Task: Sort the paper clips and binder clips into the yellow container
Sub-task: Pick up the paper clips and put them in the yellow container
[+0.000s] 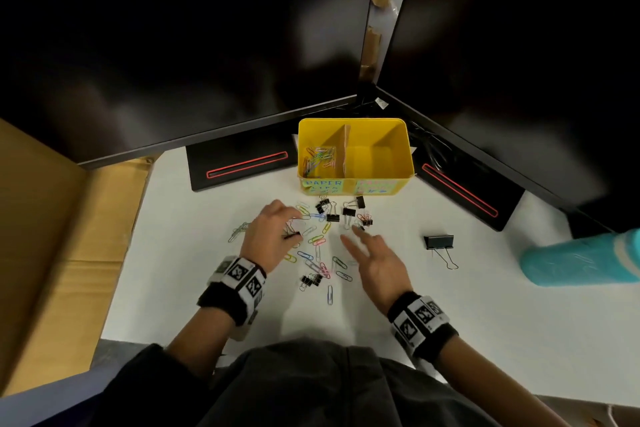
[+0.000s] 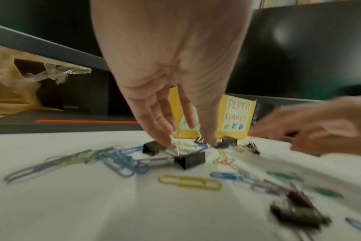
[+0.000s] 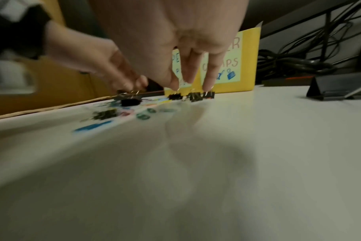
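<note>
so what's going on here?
A person is sorting clips off a white table into a divided yellow container. So far only the left compartment holds paper clips; the right one looks empty. The left hand is pinching a small binder clip by its wire handles, and the right hand reaches open toward more binder clips. Most clips remain loose on the table.

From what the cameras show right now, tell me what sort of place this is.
Most likely an office desk or computer workstation. Two dark monitors meet at an angle above a white desk, cables trail behind them, and a labelled yellow container stands among scattered paper clips and binder clips.
</note>
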`<state>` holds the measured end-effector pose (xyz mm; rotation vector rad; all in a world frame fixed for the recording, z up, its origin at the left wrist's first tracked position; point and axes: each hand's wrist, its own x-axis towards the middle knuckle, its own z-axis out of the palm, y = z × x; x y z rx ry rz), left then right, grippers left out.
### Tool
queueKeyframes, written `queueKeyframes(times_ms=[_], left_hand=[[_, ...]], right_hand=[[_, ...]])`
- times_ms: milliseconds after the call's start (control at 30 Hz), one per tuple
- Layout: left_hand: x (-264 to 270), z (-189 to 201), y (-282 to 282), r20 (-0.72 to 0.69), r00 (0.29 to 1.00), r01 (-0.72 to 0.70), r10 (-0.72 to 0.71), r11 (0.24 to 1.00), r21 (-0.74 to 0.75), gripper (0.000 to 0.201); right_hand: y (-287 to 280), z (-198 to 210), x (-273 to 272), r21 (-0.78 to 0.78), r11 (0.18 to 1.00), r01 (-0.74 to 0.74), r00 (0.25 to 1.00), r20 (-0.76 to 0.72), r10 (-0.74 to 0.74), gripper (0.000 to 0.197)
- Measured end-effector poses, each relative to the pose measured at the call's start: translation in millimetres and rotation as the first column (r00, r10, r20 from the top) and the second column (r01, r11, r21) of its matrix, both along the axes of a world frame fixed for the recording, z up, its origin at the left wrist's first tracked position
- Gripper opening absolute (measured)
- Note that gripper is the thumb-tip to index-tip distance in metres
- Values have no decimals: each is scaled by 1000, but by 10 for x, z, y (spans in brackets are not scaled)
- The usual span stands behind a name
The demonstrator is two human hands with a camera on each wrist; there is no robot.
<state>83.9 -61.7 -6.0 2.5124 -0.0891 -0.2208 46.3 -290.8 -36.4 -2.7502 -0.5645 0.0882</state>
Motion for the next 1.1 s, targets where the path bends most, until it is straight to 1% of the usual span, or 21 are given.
queueKeyframes(times_ms=[33, 67, 133, 167, 233, 300, 333, 367, 433, 500, 533, 600, 667, 700, 767, 867, 933, 967, 1033, 1066, 1100], left_hand=[[-38, -48, 14, -40, 999, 37, -36, 999, 28, 35], [-60, -83, 16, -66, 996, 63, -60, 997, 46, 34], [-71, -127, 1, -89, 992, 96, -89, 992, 79, 25], [-67, -140, -14, -90, 990, 116, -108, 988, 97, 21], [-60, -155, -50, -80, 986, 158, -148, 980, 124, 16], [-54, -157, -73, -36, 986, 166, -163, 977, 131, 12], [-55, -156, -77, -11, 988, 155, -155, 980, 123, 11], [-56, -151, -78, 13, 990, 135, -137, 985, 105, 11], [-57, -130, -63, 71, 995, 67, -69, 997, 24, 11], [-41, -96, -8, 98, 994, -45, 58, 990, -131, 10], [-18, -83, 38, 95, 987, -110, 132, 973, -204, 11], [52, -74, 165, 78, 960, -233, 267, 925, -301, 11], [139, -86, 299, 60, 934, -316, 352, 892, -324, 11], [184, -99, 354, 60, 926, -337, 372, 889, -310, 11], [280, -118, 415, 55, 923, -355, 381, 898, -260, 11], [419, -145, 437, 9, 942, -325, 335, 920, -221, 12], [466, -154, 423, -9, 956, -290, 295, 935, -202, 17], [464, -151, 412, 12, 955, -292, 298, 941, -172, 21], [396, -104, 386, 122, 944, -299, 306, 952, -69, 27], [340, -71, 364, 170, 952, -257, 256, 966, -14, 29], [275, -52, 337, 173, 972, -167, 158, 985, 40, 32]], right_hand=[[11, 52, 96, -10, 997, 75, 997, 16, -74, 64], [2, 83, 185, -13, 989, 147, 989, 15, -146, 57], [-52, 75, 315, 3, 968, 252, 966, -65, -251, 44], [-78, 54, 352, 22, 961, 277, 954, -122, -272, 38], [-122, 25, 380, 63, 958, 280, 949, -172, -266, 28], [-164, 30, 376, 66, 962, 263, 956, -148, -252, 18], [-193, 34, 370, 57, 966, 253, 961, -127, -244, 19], [-225, 40, 365, 50, 968, 246, 965, -109, -240, 23], [-269, 46, 361, 52, 968, 245, 966, -103, -239, 35], [-260, 30, 377, 60, 973, 222, 971, -105, -215, 39], [-233, 22, 387, 65, 976, 207, 974, -108, -199, 36], [-161, -18, 407, 89, 972, 218, 971, -116, -207, 22], [-112, -63, 406, 123, 956, 268, 958, -143, -250, 9], [-110, -86, 397, 153, 946, 286, 953, -152, -264, 6], [-142, -115, 369, 248, 916, 316, 946, -157, -284, 8], [-169, -67, 336, 365, 849, 382, 924, -136, -358, 9], [-172, -37, 346, 360, 834, 417, 905, -79, -419, 8], [-178, -34, 357, 346, 830, 438, 892, -54, -449, 6], [-192, -31, 371, 330, 808, 487, 859, -13, -512, 3], [-189, -27, 360, 320, 806, 497, 849, 14, -529, 8], [-170, -19, 334, 306, 821, 482, 855, 43, -518, 13]])
